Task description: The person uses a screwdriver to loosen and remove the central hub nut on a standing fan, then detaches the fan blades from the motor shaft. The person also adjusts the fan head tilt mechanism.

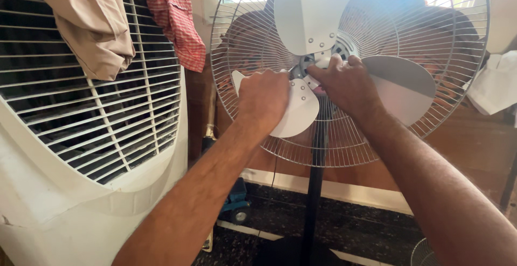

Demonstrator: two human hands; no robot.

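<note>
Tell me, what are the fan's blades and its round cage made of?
Fan blades: probably plastic, smooth matte white, thin, one piece each. Cage: looks like metal, thin shiny silvery wires in rings and spokes. The left hand holds one blade; the right hand is at the hub.

Both bare forearms reach up and forward, converging toward the middle. The left hand (263, 100) is curled into a loose fist, knuckles up, wrist straight. The right hand (344, 81) sits just beside it, back toward the camera, fingers (335, 61) bent and pinched forward at the tips.
</note>
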